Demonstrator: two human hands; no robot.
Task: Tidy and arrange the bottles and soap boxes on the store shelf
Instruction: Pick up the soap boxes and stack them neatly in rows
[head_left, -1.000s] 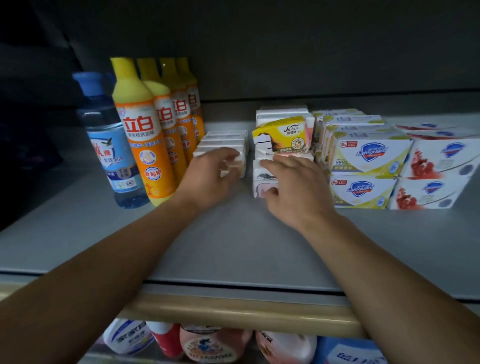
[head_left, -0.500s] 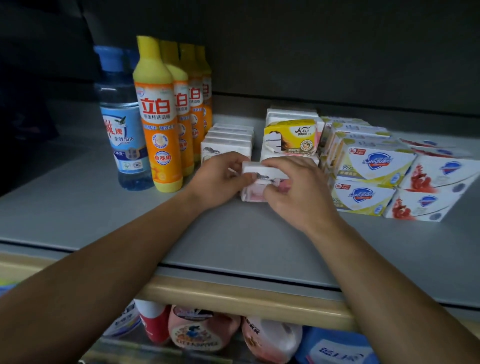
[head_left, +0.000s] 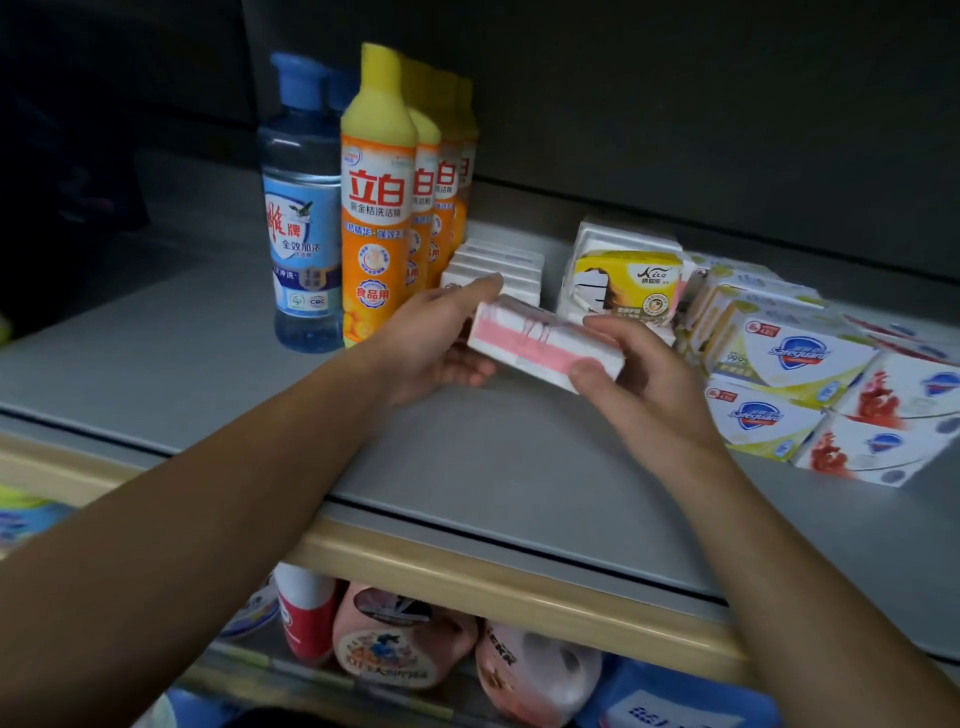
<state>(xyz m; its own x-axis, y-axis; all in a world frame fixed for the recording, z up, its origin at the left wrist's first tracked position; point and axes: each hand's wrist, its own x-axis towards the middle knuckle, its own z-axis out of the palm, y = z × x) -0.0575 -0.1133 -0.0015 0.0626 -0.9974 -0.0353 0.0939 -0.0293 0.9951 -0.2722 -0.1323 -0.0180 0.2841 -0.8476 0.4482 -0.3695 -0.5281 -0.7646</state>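
A pink-and-white soap box (head_left: 540, 343) is lifted above the grey shelf (head_left: 467, 457), tilted. My left hand (head_left: 436, 338) grips its left end and my right hand (head_left: 634, 374) grips its right end. Behind it stands a row of white soap boxes (head_left: 493, 270). To the right sits a yellow Nice soap box (head_left: 623, 286) on a white stack. A blue-capped bottle (head_left: 301, 218) and a row of orange detergent bottles (head_left: 379, 208) stand at the left.
Stacked Safeguard soap boxes (head_left: 789, 374), yellow and red, fill the right of the shelf. A wooden front edge (head_left: 467, 571) borders the shelf. Below it, the lower shelf holds several pink, red and blue packages (head_left: 400, 639).
Both hands took the pink-and-white box from the front of the stack and lifted it off the shelf toward me. The view moved closer and to the left.
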